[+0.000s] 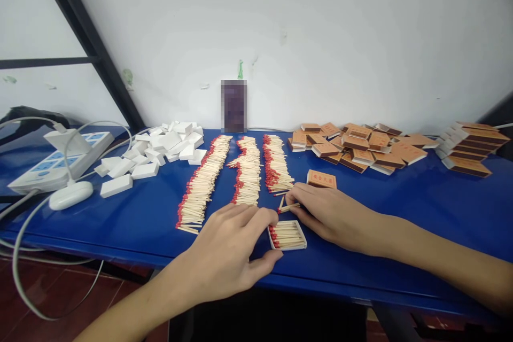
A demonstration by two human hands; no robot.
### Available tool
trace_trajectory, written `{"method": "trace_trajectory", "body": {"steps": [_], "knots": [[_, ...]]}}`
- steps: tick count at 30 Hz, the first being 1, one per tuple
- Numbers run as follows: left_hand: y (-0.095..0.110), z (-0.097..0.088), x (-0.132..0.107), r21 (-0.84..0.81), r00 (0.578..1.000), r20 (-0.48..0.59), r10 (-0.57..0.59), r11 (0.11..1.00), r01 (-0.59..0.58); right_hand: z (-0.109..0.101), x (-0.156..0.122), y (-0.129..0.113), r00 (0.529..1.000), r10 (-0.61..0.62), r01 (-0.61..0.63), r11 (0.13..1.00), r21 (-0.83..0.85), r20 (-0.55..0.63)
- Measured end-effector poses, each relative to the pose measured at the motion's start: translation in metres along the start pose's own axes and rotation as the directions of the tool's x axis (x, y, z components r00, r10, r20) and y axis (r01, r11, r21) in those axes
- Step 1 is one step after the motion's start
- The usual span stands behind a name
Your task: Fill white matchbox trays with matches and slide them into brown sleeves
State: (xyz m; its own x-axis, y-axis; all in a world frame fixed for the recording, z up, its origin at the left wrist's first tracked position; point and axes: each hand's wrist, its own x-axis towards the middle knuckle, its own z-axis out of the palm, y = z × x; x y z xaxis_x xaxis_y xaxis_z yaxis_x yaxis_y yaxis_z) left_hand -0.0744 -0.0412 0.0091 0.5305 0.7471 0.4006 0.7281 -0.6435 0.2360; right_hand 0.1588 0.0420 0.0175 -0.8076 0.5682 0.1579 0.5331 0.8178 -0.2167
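A white matchbox tray lies on the blue table near its front edge, filled with red-tipped matches. My left hand grips the tray's left end between thumb and forefinger. Just behind the tray, my right hand pinches a few matches with their red heads pointing left. Three long rows of matches stretch back from my hands: a left row, a middle row and a right row. An orange matchbox sleeve lies beyond my right hand.
At the back left is a heap of white trays, beside a power strip with white cables. Orange sleeves are piled at the back right, next to a stack of sleeves. A pixelated dark rectangle stands against the wall.
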Motion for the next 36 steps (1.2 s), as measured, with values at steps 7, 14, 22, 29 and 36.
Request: {"method": "trace_trajectory", "body": {"steps": [7,14,22,29,36], "knots": [[-0.001,0.000,-0.001,0.007,1.000,0.011,0.008,1.000,-0.008,0.006,-0.001,0.003,0.999,-0.027,0.027,0.999,-0.038,-0.016],[-0.002,0.001,-0.001,-0.001,1.000,0.011,0.006,1.000,-0.006,-0.005,-0.005,-0.005,1.000,0.010,-0.009,0.998,0.055,-0.003],[0.000,0.000,-0.001,-0.028,1.000,0.002,0.008,1.000,-0.008,-0.006,-0.011,-0.021,0.998,0.033,-0.046,0.963,0.266,0.055],[-0.002,0.001,0.000,-0.031,0.998,0.035,0.054,0.998,-0.053,-0.003,-0.010,-0.029,0.992,0.089,-0.114,0.935,0.335,0.090],[-0.002,-0.001,0.000,-0.044,0.996,0.067,0.058,0.998,-0.055,-0.007,-0.012,-0.028,0.997,0.082,-0.078,0.958,0.278,-0.004]]}}
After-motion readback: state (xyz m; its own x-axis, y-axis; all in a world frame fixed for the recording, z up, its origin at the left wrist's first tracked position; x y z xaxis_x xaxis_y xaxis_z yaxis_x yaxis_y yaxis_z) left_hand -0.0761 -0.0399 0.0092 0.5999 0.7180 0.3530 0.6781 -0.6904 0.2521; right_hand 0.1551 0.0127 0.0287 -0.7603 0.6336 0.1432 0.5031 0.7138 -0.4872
